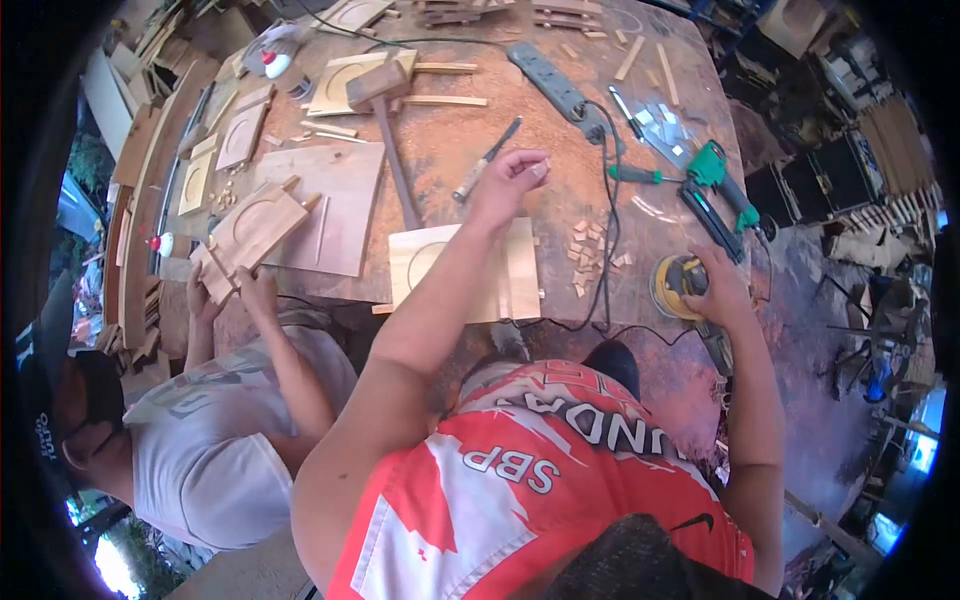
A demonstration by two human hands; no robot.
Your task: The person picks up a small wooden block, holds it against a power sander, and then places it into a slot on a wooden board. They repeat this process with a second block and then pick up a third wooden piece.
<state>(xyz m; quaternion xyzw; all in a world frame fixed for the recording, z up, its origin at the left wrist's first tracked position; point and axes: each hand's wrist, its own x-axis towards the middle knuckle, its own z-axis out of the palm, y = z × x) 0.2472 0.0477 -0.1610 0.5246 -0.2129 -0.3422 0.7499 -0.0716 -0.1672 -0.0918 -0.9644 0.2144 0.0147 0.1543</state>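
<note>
My left hand point(512, 180) is raised above the workbench, its fingers curled together near the fingertips; whether something small is between them is too small to tell. Under my left forearm lies a pale wooden panel point(518, 265) with a curved outline, at the bench's front edge. At the right front corner, my right hand point(722, 290) grips a yellow round sander point(672, 287). A chisel-like tool point(488, 160) lies just beyond my left hand. Small wood pieces point(590, 255) are scattered between the panel and the sander.
At left a co-worker point(230, 430) holds a wooden piece point(255, 232). A mallet point(390, 130), a power strip point(548, 85), a green nail gun point(712, 190) and a green-handled screwdriver point(635, 175) lie on the sawdust-covered bench point(450, 125). Black cables cross its right half.
</note>
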